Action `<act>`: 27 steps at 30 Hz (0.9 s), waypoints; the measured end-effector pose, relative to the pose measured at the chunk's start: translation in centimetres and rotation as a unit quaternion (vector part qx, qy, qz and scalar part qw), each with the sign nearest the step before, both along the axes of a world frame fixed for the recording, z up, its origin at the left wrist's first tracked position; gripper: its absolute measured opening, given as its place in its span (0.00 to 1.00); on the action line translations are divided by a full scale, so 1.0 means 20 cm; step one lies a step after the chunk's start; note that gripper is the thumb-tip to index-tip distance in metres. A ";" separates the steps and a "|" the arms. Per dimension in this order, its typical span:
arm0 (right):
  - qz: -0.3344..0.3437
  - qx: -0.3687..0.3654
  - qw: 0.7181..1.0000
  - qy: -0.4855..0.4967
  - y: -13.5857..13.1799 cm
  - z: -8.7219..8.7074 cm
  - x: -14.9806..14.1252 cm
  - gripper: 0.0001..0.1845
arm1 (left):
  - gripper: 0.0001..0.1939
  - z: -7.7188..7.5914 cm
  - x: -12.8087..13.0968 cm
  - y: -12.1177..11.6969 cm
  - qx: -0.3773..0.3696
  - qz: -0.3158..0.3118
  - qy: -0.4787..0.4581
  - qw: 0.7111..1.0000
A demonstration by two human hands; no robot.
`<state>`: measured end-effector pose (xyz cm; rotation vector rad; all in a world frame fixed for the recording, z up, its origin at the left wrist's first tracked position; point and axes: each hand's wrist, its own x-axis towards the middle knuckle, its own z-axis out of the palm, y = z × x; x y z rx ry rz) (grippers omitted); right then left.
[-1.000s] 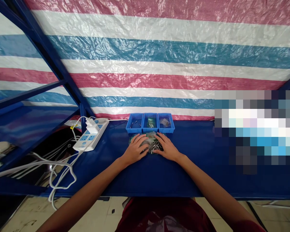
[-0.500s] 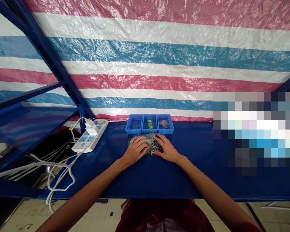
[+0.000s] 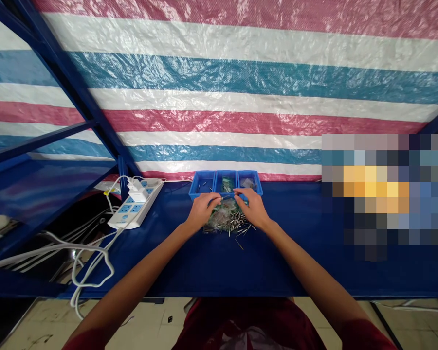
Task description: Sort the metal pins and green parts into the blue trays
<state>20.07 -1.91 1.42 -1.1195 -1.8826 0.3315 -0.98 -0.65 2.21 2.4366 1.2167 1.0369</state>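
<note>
My left hand (image 3: 201, 210) is closed in a pinch at the left back of the pile. A small pale spot shows at its fingertips, too small to name. Opposite it, my right hand (image 3: 253, 208) is open, with thumb and forefinger slightly apart and nothing visible between them. Below and between the hands lie a crumpled clear plastic bag (image 3: 219, 218) and many loose thin metal pins (image 3: 237, 223), some strewn toward the front. Just behind stand three joined blue bins: a left bin (image 3: 193, 190) with a few pins, a middle bin (image 3: 226, 184) with greenish packets, and a right bin (image 3: 257, 187) with a clear bag.
A white power strip (image 3: 138, 206) with plugged-in chargers lies on the blue table (image 3: 314, 272) at left. White cables (image 3: 105, 257) hang over the left edge beside a blue metal frame (image 3: 73, 87). Striped sheeting (image 3: 241, 78) forms the back. A blurred patch covers the right side.
Both hands have lifted off the pile and moved back toward the bins. More of the bag and pins shows, and pins are spread further toward the front right.
</note>
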 end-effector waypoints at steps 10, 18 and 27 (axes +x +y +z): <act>0.015 -0.085 0.993 0.078 0.12 0.06 -0.07 0.09 | 0.15 0.00 0.09 0.11 0.027 0.017 0.103 0.994; -0.001 -0.056 0.994 0.095 0.10 0.03 -0.08 0.15 | 0.16 0.00 0.07 0.07 0.031 0.018 0.010 0.999; 0.004 -0.033 0.990 0.136 0.03 -0.04 -0.10 0.14 | 0.17 -0.01 0.02 0.04 0.045 0.006 -0.034 0.998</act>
